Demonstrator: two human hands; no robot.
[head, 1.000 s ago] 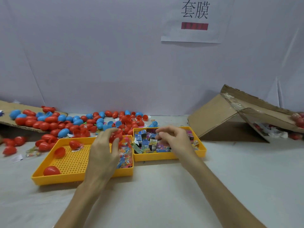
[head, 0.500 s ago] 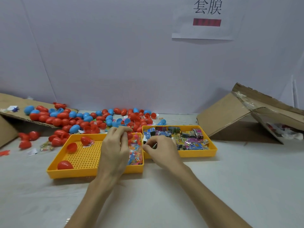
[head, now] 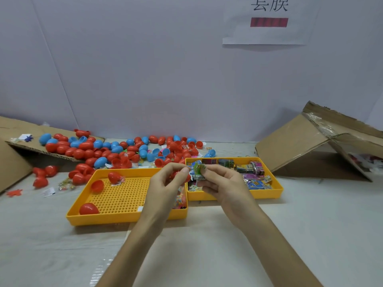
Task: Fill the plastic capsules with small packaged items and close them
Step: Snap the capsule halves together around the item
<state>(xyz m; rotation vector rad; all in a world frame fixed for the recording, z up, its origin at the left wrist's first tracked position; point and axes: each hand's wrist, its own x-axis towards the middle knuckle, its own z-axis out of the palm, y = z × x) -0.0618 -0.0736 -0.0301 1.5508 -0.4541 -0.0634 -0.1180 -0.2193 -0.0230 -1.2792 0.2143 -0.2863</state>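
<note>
We hold a red capsule curled in our left hand just above the right end of the perforated yellow tray; fingers hide whether it is open. Our right hand pinches a small green packet just past that tray's right edge, almost touching the capsule. The shell looks light, stiff and slick, so we cup its body and keep the rim free. The packet seems featherlight, crinkly and springy, best pinched at its edge and tucked in.
</note>
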